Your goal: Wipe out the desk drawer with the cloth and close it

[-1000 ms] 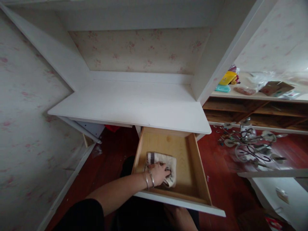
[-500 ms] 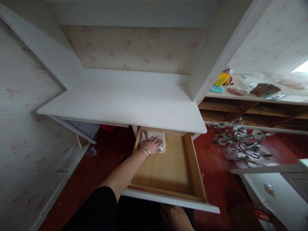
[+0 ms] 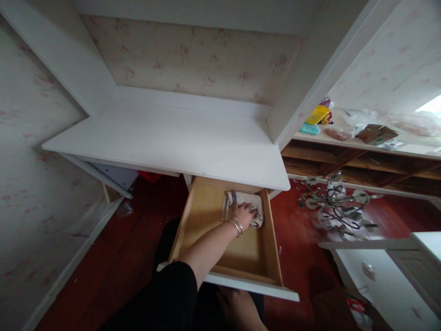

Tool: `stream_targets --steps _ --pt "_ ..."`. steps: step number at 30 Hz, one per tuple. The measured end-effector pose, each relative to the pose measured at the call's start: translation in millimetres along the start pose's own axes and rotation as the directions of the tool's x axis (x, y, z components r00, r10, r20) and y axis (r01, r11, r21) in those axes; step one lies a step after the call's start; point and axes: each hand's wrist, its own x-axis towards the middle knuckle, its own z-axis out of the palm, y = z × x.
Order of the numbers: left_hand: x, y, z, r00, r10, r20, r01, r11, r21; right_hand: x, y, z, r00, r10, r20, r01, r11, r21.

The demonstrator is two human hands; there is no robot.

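Note:
My left hand (image 3: pixel 242 212) lies palm down on a folded, pale patterned cloth (image 3: pixel 257 202), its fingers bent over it. The cloth is pressed on the floor of a pulled-out wooden drawer (image 3: pixel 201 207), close to its right wall. Two thin bracelets (image 3: pixel 236 226) circle my left wrist. Below the white drawer front (image 3: pixel 255 286), my right hand (image 3: pixel 239 305) is near my dark-clothed legs. Its fingers are partly hidden and in shadow, so what they do cannot be made out.
The white desk top (image 3: pixel 179 133) overhangs the drawer's back. To the right, a chandelier (image 3: pixel 341 202) lies on the red floor (image 3: pixel 292 257) by a low shelf (image 3: pixel 310 151) bearing bags and a box (image 3: pixel 376 134). White furniture (image 3: pixel 386 271) stands at lower right.
My left hand has slid the cloth across the drawer floor, from the left wall over to the right. The whole view has shifted slightly. My right hand stays below the drawer front.

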Motion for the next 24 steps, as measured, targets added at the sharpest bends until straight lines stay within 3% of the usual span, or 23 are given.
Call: stream_targets --steps 4,9,13,16,24 --pt "-29.6 8.5 -4.5 0.995 0.087 0.043 -0.088 0.996 0.005 0.8 0.3 -2.0 0.997 0.021 0.068 -0.017 0.998 -0.062" --pt "-75.5 40.7 10.7 0.955 0.235 0.180 -0.239 0.971 -0.001 2.8 -5.4 -11.5 0.997 0.003 0.073 -0.002 1.000 -0.004" --pt "-99.2 46.0 16.6 0.955 0.246 0.167 -0.249 0.969 -0.008 2.0 -9.3 -21.3 0.995 -0.004 0.096 0.003 1.000 0.013" --pt "-115.8 28.3 12.9 0.966 0.182 0.183 -0.183 0.983 -0.013 1.7 -9.4 -22.3 0.995 -0.008 0.095 0.008 1.000 0.004" --pt "-175.5 -49.4 4.6 0.975 0.000 0.224 -0.017 0.997 0.075 1.7 -11.0 -20.0 0.991 0.024 0.132 -0.024 1.000 -0.007"
